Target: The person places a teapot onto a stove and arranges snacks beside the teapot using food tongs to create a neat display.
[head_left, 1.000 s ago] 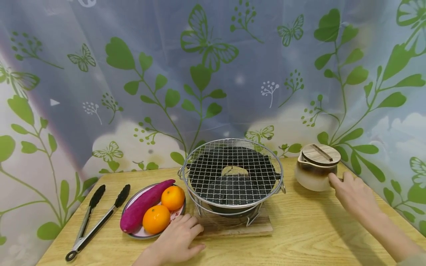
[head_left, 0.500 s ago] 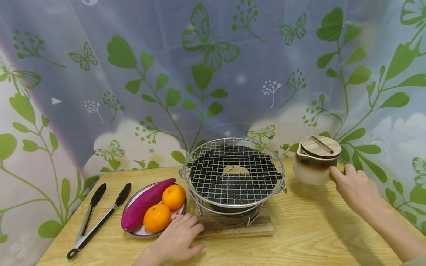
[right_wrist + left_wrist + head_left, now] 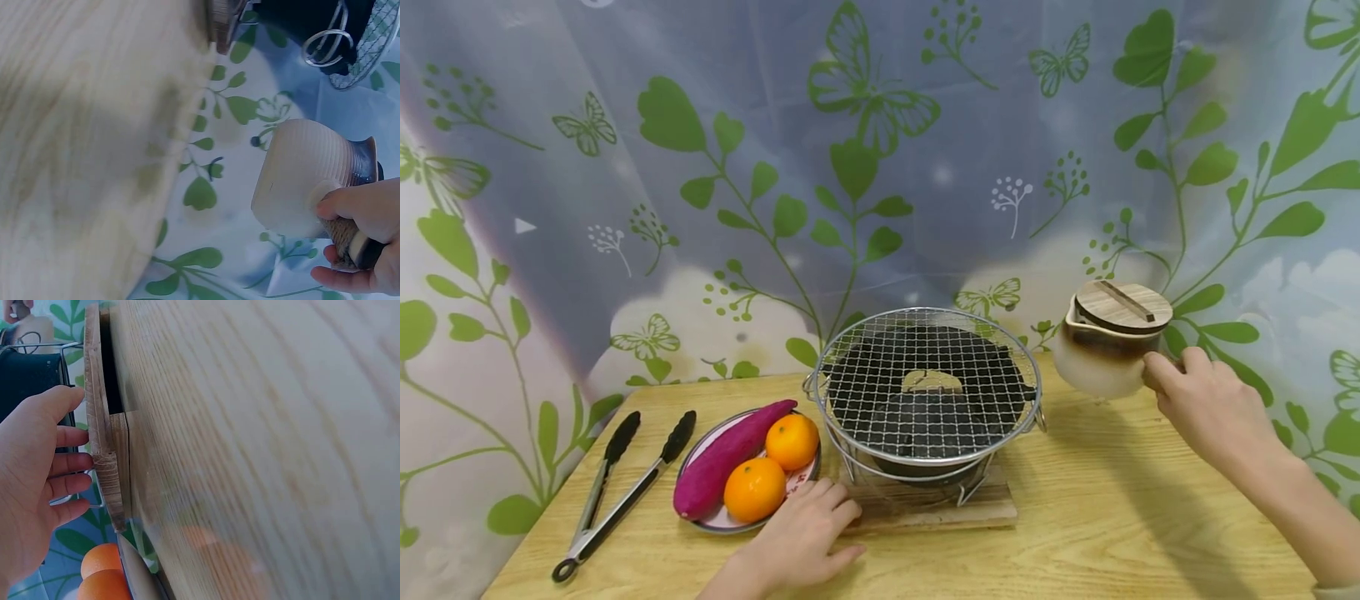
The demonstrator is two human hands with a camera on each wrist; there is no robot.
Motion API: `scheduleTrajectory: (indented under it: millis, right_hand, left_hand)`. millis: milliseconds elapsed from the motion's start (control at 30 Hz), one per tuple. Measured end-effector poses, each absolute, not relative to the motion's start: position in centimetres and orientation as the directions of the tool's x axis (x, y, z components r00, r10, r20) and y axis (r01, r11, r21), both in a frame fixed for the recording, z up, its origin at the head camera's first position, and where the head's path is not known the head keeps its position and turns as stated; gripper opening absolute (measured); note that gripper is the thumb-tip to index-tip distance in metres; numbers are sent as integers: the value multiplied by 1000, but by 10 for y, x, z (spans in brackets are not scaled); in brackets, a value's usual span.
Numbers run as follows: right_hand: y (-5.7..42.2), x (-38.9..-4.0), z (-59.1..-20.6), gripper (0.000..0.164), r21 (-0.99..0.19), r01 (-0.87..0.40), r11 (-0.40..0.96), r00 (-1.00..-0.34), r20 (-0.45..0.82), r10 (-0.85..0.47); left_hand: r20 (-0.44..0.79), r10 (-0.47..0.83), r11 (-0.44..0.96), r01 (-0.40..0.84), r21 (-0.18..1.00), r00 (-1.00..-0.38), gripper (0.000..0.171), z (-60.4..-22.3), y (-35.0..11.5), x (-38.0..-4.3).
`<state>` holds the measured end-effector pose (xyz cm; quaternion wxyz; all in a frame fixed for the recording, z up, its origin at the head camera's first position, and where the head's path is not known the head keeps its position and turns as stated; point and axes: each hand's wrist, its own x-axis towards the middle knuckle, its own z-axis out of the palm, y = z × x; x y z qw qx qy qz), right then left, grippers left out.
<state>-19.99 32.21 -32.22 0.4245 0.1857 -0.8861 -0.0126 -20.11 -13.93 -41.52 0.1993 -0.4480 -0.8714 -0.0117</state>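
My right hand [image 3: 1213,412] grips the side handle of a cream and brown ceramic teapot [image 3: 1097,371] with a wooden lid [image 3: 1123,306]. Raised off the table, the pot is roughly upright, its spout toward the grill. In the right wrist view, thumb and fingers wrap the rope-bound handle [image 3: 340,236]. My left hand [image 3: 797,537] lies with relaxed fingers at the front left of the wooden board [image 3: 925,518], near the plate; the left wrist view shows its fingertips at the board's edge. A black tabletop grill [image 3: 925,408] with a round wire mesh stands on that board.
Left of the grill, an oval plate [image 3: 715,527] carries a purple sweet potato [image 3: 722,467] and two oranges [image 3: 755,490]. Tongs [image 3: 617,508] with black tips lie spread at the table's left. A leaf-patterned curtain [image 3: 880,167] hangs behind the wooden table [image 3: 1097,517].
The teapot has risen off the tabletop in my right hand, shifting slightly left and away. My left hand has stayed put.
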Motion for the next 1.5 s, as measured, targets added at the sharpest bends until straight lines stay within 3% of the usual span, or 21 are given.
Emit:
scheduleTrajectory:
  millis: [133, 433, 733, 1033, 1500]
  right_hand:
    - [318, -198, -313, 18, 191, -330, 925, -550, 757, -352]
    - [312, -194, -293, 33, 159, -336, 928, -597, 726, -340]
    - [308, -195, -276, 27, 198, -327, 924, -597, 715, -364]
    - [295, -193, -262, 33, 177, -328, 928, -632, 689, -355]
    - [263, -196, -252, 37, 170, -405, 898, -564, 727, -392]
  left_hand:
    - [362, 774, 599, 787, -151, -520, 30, -413, -138, -201]
    - [364, 779, 593, 788, -164, -511, 28, -413, -137, -202]
    - [373, 780, 589, 791, -168, -502, 28, -415, -137, -202]
    - [355, 782, 592, 788, -166, -513, 29, -415, -137, -202]
    - [333, 771, 610, 780, -142, -542, 28, -413, -138, -199]
